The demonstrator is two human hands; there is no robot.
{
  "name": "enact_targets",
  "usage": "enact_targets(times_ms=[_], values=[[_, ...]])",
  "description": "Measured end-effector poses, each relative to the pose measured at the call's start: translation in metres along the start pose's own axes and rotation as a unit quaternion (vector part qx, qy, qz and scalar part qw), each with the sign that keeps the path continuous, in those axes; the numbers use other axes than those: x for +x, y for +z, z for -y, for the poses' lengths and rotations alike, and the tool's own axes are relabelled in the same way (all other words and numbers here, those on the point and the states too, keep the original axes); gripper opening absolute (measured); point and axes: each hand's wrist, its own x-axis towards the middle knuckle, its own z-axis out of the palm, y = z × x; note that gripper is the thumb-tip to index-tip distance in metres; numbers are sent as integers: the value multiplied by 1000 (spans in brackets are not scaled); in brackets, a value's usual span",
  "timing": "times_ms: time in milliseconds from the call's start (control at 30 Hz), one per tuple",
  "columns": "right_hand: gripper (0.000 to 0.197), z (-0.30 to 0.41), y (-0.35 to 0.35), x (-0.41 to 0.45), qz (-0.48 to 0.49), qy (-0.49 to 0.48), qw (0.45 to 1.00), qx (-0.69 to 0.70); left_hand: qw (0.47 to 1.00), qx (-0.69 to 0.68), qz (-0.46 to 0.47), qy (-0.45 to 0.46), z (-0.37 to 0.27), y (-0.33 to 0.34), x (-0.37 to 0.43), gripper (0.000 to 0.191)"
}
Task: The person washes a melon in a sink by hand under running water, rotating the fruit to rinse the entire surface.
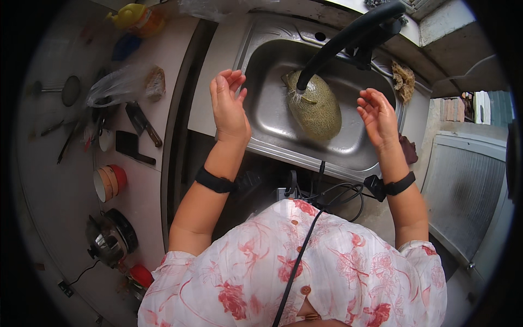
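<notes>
A netted melon [318, 112] with a bit of stem lies in the stainless steel sink [265, 102]. Over its upper end hangs the spout of a black faucet [339, 49], and water seems to splash where it meets the rind. My left hand [228, 102] is raised by the sink's left rim, empty, fingers slightly curled and apart. On the other side my right hand [378, 116] hovers above the sink's right part, also empty with bent fingers. Neither hand touches the melon. Each forearm wears a black strap.
A brown scrubbing pad [403, 81] and a dark red cloth [408, 149] sit along the sink's right side. On the left counter are a cleaver [143, 122], a black-bladed knife [132, 147], stacked bowls [110, 182] and an electric kettle [108, 237]. Cables [343, 194] hang before my body.
</notes>
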Motion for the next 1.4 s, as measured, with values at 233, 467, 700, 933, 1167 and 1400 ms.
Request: enact_targets(times_ms=[233,467,700,933,1167,1400], values=[[18,-17,-2,4,101,80,982,-139,991,-114,-37,-52,11,11,5,34],[19,-17,-21,-6,3,52,993,-109,965,112,222,-79,-11,-51,-126,39],[20,-25,-17,4,-29,57,997,-49,994,-69,88,7,-2,31,-96,39],[33,-47,-25,49,10,156,964,-216,988,96,63,-106,28,20,-1,29],[71,-90,-22,92,75,202,858,-467,872,194,174,-415,93,5,7,25],[82,-134,-29,83,195,70,766,-608,866,313,225,-318,125,6,26,46]])
